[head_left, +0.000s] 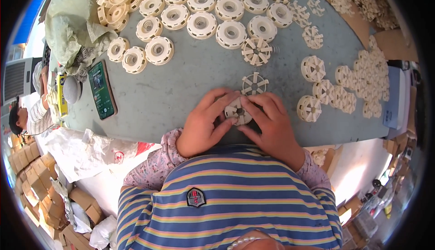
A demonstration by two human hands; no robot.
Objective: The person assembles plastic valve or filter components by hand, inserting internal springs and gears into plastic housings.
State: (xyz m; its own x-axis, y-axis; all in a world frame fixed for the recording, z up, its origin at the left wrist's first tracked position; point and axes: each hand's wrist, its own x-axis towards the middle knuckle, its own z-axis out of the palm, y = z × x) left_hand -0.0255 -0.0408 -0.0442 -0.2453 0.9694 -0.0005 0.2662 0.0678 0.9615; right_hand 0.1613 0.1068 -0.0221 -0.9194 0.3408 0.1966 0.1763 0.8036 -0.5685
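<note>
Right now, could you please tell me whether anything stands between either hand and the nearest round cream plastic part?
Nothing visible does: the left hand and the right hand both have fingers directly on the round cream plastic part. A spoked cream plastic wheel lies just beyond, not in between.

Looks like an assembly workshop from my end: rows of cream plastic parts with springs across a work table, cardboard boxes (loads of them) piled nearby.

No clearly legible lettering.
</note>
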